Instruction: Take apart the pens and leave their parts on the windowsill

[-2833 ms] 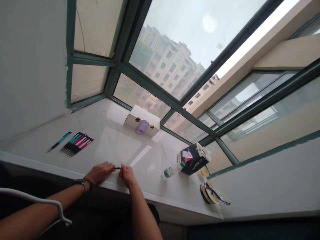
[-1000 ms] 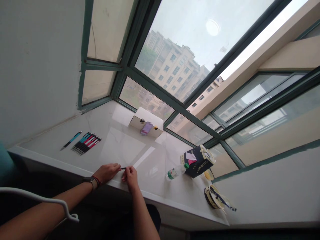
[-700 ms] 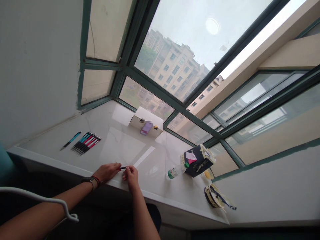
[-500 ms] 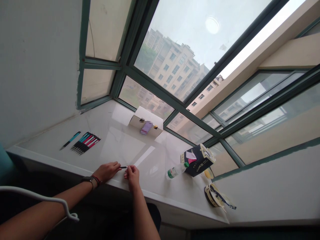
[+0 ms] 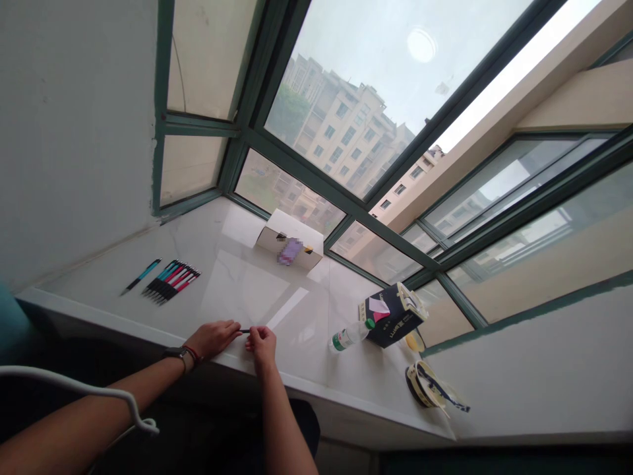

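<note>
Left hand (image 5: 212, 340) has its fingers closed on one end of a slim dark piece (image 5: 245, 331), and the right hand (image 5: 262, 344) pinches the other end, so it's basically bridging the gap between them. Looks like a pen or part of one, but it's small and mostly covered by fingers, so take that with a pinch of salt. Its long axis runs side to side, from hand to hand, just in from the near edge of the white table (image 5: 237, 290).

The row of pens (image 5: 171, 284) is off to the left and a bit further in, so the left hand is the nearer one. They're lined up side by side on a slant, tips toward the near left, clip ends up toward the window. Teal and pinkish-red barrels, black grips. One loose teal pen (image 5: 141, 276) sits just left of the row, same sort of slant, not touching it.
</note>
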Demonstrator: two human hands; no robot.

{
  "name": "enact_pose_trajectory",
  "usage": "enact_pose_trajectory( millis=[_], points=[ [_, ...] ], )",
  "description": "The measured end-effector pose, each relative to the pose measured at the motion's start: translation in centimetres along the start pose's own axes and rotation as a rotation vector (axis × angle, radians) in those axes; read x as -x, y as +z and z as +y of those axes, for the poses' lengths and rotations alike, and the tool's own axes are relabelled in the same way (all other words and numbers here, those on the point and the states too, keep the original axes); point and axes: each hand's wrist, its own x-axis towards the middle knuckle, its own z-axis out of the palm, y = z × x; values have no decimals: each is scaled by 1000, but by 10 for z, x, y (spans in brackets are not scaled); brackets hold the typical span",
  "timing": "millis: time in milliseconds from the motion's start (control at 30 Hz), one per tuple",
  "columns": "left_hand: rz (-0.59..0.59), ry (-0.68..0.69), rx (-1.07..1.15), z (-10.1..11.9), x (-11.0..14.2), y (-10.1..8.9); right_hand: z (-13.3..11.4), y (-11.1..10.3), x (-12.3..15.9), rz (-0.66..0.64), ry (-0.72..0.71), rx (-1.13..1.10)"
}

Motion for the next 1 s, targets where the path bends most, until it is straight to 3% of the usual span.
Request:
enact_pose_trajectory(
  millis=[167, 367, 533, 667, 767, 867, 1000],
  points=[
    [1, -18, 62, -3, 1, -1, 3, -4, 1, -4, -49, -78],
    [-27, -4, -12, 4, 0, -7, 10, -5, 0, 26, -81, -150],
    [3, -65, -41, 6, 1, -7, 5, -21, -19, 67, -20, -113],
    [-6, -101, -20, 6, -1, -6, -26, -32, -59, 94, -159, 312],
    [-35, -128, 5, 7, -3, -9, -55, -20, -103, 26, -310, 787],
    [-77, -154, 3, 8, -6, -11, -77, 9, -151, -4, -368, 900],
    [-104, -174, 1, 8, -8, -12, -88, 46, -203, -44, -398, 950]
  ],
)
